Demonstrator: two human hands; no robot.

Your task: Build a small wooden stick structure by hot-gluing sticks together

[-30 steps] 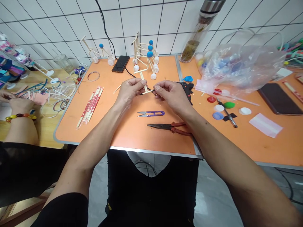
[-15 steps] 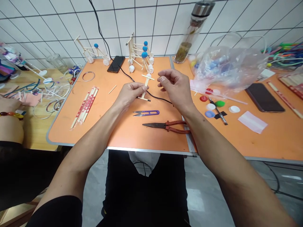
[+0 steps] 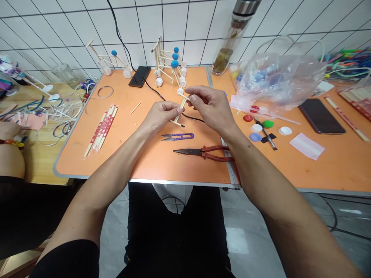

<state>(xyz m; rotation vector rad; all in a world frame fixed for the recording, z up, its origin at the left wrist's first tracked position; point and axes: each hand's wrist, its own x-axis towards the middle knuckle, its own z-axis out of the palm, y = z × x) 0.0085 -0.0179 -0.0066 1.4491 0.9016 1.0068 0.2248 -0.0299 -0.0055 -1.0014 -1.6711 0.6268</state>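
Note:
Between my hands is a small frame of wooden sticks (image 3: 183, 103) with crosspieces at both ends; a white cap (image 3: 180, 91) shows by its far end. My left hand (image 3: 162, 115) is closed, pinching the long stick near its middle. My right hand (image 3: 210, 105) is closed with thumb and fingers on the far crosspiece. Below them on the orange table lie purple thread snips (image 3: 178, 136) and red-handled long-nose pliers (image 3: 203, 152). Behind stand stick models with blue balls (image 3: 174, 63) and white wheels.
Wrapped chopsticks (image 3: 102, 129) and a phone (image 3: 139, 76) lie left; a tea bottle (image 3: 228, 42), plastic bag (image 3: 278, 81), second phone (image 3: 321, 116) and coloured caps (image 3: 256, 137) are right. A black cable (image 3: 156, 92) crosses the table. Another person's arm (image 3: 11, 150) rests far left.
My right hand has moved left and closed on the far crosspiece, where before it hung apart from it. My left hand keeps its pinch. The view has shifted slightly.

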